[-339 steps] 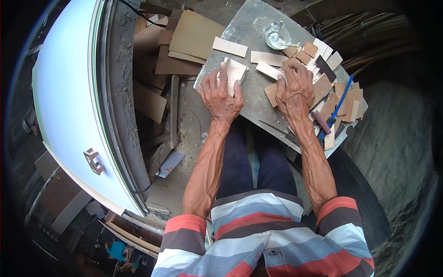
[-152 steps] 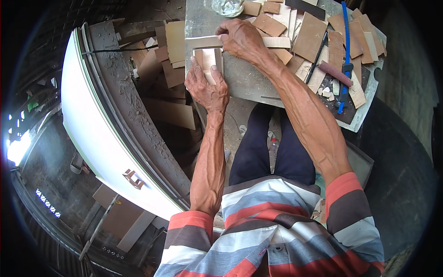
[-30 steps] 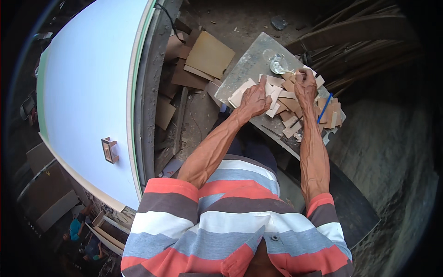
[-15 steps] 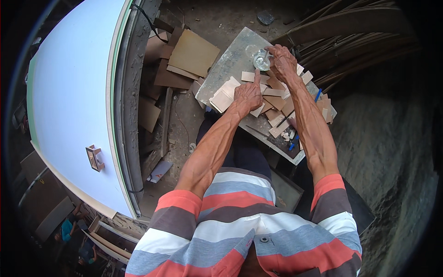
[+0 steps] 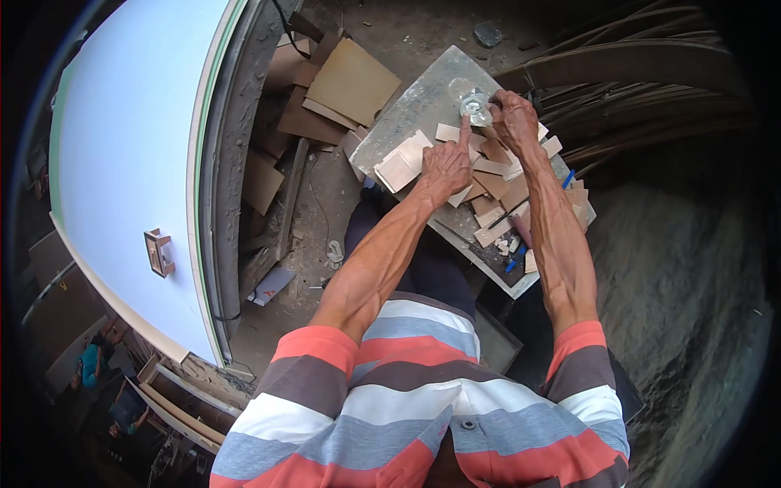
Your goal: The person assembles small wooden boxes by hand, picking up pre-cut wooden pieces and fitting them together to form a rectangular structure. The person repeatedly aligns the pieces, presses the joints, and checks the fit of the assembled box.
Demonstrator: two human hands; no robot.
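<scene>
A small clear container (image 5: pixel 474 106) with shiny, see-through sides, its exact kind hard to make out, sits near the far side of a worn grey tabletop (image 5: pixel 415 106). My right hand (image 5: pixel 516 120) is closed at its right rim, fingers bent over the edge. From the near side, my left hand (image 5: pixel 447 169) stretches its index finger to the container's lower edge, the other fingers loosely curled. Beneath and beside the hands lie a pale stack of thin wood pieces (image 5: pixel 401 163) and several loose wood offcuts (image 5: pixel 516 195).
Blue-handled tools (image 5: pixel 515 262) lie among scraps at the table's near right. Left of the table, plywood pieces (image 5: pixel 350 77) are heaped on the floor. A large white panel (image 5: pixel 134 138) carries a small wooden frame-like piece (image 5: pixel 159 252). Two other people (image 5: pixel 91 362) are at lower left.
The whole view has shifted slightly, table and hands appearing a little further right. My right fingers have drawn back slightly to the container's right rim; my left index finger stays at its near edge.
</scene>
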